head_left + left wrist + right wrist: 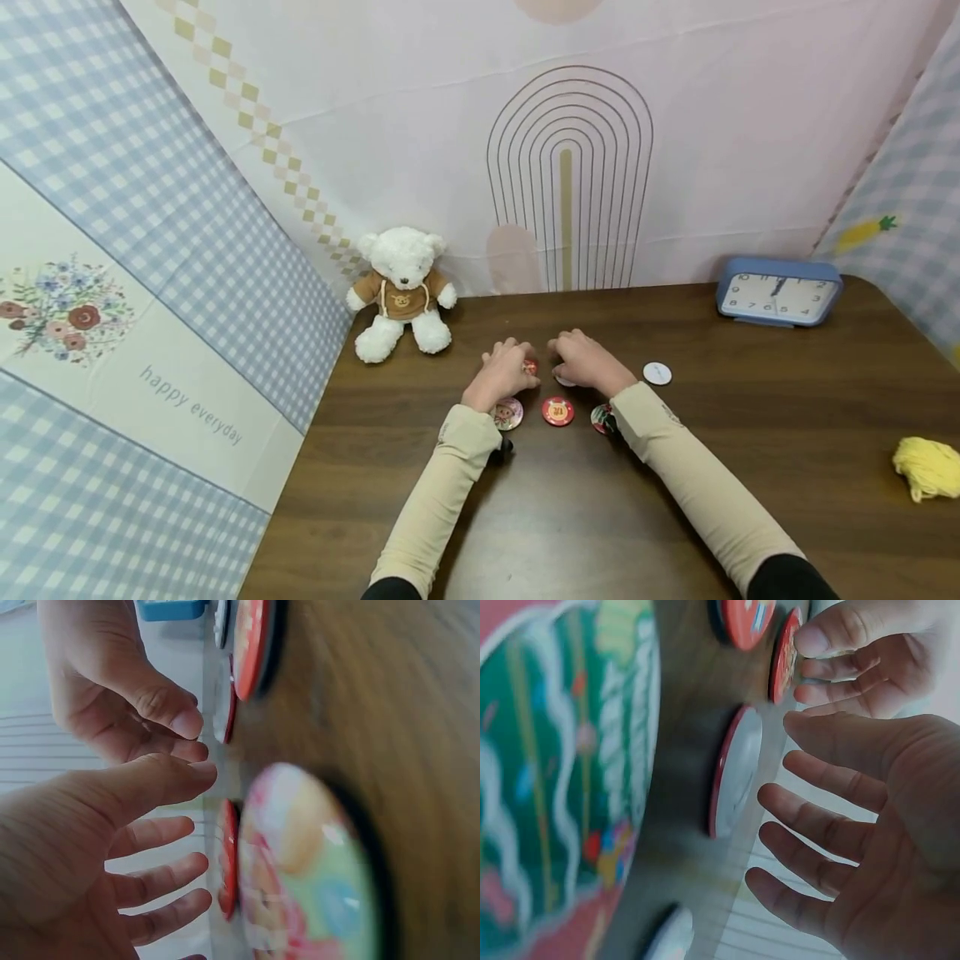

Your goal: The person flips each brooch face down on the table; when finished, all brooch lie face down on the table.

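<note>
My left hand hovers over a red round badge in the back row, fingers spread and loosely bent around it. Facing it, my right hand reaches over a white round badge, partly hidden beneath the fingers. In the right wrist view that white badge lies apart from the relaxed fingers. Nearer my body are a pink cartoon badge, a red and gold badge and a green patterned badge, partly covered by the right sleeve.
Another white badge lies right of my right hand. A white teddy bear sits at the back left of the wooden table. A blue clock stands at the back right, and yellow yarn lies by the right edge.
</note>
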Motion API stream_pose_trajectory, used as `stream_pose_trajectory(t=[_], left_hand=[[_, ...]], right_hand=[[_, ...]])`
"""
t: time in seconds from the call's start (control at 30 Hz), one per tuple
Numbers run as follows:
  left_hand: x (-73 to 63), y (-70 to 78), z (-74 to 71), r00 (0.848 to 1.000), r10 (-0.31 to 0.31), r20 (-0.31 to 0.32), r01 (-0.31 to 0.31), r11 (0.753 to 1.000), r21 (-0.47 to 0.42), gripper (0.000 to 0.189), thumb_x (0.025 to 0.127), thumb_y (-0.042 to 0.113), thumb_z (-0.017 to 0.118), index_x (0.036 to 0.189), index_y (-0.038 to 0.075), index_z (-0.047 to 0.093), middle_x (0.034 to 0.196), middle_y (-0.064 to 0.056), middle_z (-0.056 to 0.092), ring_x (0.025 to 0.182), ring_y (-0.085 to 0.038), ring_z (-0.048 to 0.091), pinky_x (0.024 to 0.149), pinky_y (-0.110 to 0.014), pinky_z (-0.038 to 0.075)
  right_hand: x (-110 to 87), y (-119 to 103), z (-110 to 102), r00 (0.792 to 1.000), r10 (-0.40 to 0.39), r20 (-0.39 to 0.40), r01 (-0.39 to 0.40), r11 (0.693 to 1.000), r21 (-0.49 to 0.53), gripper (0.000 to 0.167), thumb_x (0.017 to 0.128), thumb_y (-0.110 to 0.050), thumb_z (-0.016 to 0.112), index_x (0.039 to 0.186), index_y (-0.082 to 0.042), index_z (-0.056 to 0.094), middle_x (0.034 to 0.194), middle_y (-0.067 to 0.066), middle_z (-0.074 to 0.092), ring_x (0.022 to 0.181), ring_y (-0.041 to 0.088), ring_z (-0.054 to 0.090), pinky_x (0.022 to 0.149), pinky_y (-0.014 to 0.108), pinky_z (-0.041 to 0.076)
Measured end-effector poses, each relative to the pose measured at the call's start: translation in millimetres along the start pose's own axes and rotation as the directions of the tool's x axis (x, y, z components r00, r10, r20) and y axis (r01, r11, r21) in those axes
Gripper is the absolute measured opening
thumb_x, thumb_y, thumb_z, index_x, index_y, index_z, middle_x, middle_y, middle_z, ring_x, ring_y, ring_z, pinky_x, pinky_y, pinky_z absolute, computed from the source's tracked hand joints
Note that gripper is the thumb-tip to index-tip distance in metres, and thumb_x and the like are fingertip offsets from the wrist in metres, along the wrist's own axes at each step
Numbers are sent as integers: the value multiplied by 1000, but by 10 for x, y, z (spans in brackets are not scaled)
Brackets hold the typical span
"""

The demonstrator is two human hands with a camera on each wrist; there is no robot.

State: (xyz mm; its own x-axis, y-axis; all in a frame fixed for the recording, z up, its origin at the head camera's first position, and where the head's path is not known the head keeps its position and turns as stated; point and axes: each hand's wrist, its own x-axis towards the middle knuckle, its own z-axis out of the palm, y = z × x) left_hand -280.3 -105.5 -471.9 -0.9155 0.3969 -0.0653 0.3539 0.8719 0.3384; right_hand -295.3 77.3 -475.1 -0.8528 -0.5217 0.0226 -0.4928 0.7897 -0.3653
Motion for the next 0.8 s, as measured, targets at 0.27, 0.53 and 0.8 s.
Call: stream_pose_trajectory(t=[0.27, 0.53, 0.8], left_hand=[[-9, -152, -2, 1000, 6, -1, -6, 999, -34, 47, 92, 23, 76, 135, 9, 61, 133, -14, 55, 123, -36, 48, 99, -58, 39], [-50, -261, -34, 1000, 3, 3, -2, 999, -40, 49, 90, 16, 77, 135, 6, 61, 135, -15, 55, 125, -35, 49, 99, -57, 40], [-110, -327, -21, 1000, -3, -5, 3, 999, -50, 45, 86, 15, 78, 129, 7, 64, 124, -14, 62, 118, -36, 53, 94, -57, 40]], right_hand=[[141, -157, 34, 999, -40, 30, 41, 999, -34, 43, 88, -12, 76, 125, 5, 66, 112, 18, 64, 107, 39, 56, 89, 51, 48], [220, -259, 54, 996, -70, 55, 72, 997, -42, 36, 85, -12, 80, 117, 0, 69, 106, 14, 64, 103, 36, 55, 85, 49, 48], [246, -297, 78, 993, -94, 67, 95, 995, -18, 36, 80, -8, 82, 113, -2, 71, 102, 12, 64, 99, 33, 57, 84, 49, 48]])
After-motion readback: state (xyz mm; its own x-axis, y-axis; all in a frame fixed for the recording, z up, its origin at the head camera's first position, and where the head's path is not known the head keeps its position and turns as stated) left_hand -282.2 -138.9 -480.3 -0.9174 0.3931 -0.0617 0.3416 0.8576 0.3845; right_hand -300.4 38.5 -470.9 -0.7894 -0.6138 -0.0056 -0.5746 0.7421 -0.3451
